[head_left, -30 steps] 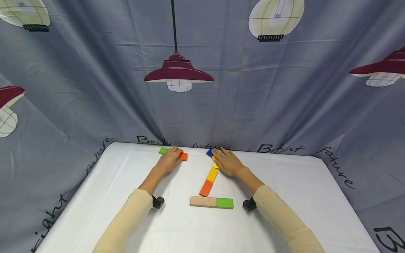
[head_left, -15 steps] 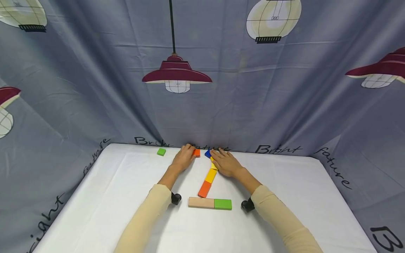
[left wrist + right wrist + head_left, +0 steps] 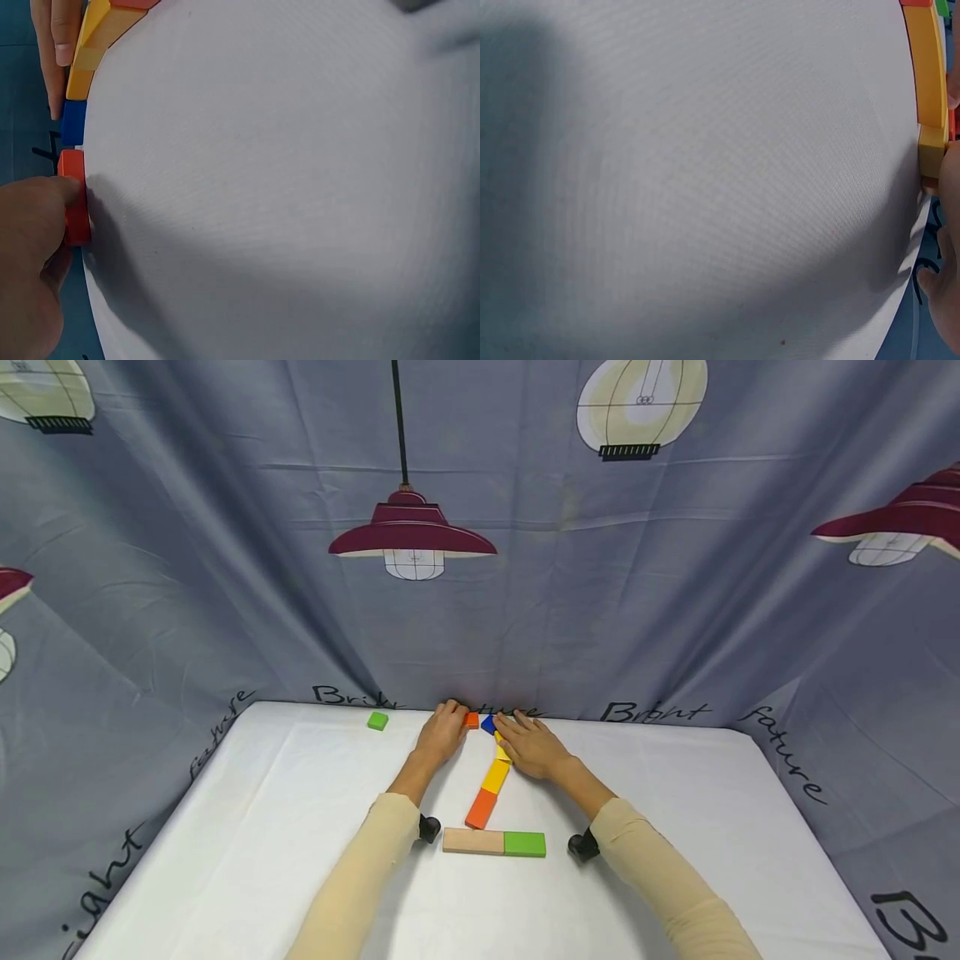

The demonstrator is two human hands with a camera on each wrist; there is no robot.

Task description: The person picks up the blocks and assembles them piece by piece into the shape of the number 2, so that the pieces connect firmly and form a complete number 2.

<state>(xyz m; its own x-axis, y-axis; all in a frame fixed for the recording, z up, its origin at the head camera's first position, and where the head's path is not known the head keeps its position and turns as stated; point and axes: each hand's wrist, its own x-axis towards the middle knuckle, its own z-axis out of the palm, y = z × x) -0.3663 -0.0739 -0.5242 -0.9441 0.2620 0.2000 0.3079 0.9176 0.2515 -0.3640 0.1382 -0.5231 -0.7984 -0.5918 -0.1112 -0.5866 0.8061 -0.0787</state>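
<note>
At the table's far side, my left hand (image 3: 444, 732) pinches an orange rectangular block (image 3: 472, 720), with the thumb on its face in the left wrist view (image 3: 73, 202). A small gap parts this block from the blue block (image 3: 488, 724). My right hand (image 3: 534, 747) rests with extended fingers beside the blue block and on the pale yellow block (image 3: 502, 748), partly covering it. From there a darker yellow block (image 3: 495, 776) and another orange block (image 3: 481, 808) run in a slanted line toward the front.
A tan block (image 3: 473, 841) and a green block (image 3: 524, 844) lie end to end nearer the front. A small green block (image 3: 378, 721) sits alone at the far left. Behind the white table (image 3: 225, 860) hangs a grey-blue printed curtain (image 3: 525, 610).
My left hand has slid the orange block rightward, away from the small green block and close to the blue block. My right hand stays at the yellow and blue blocks.
</note>
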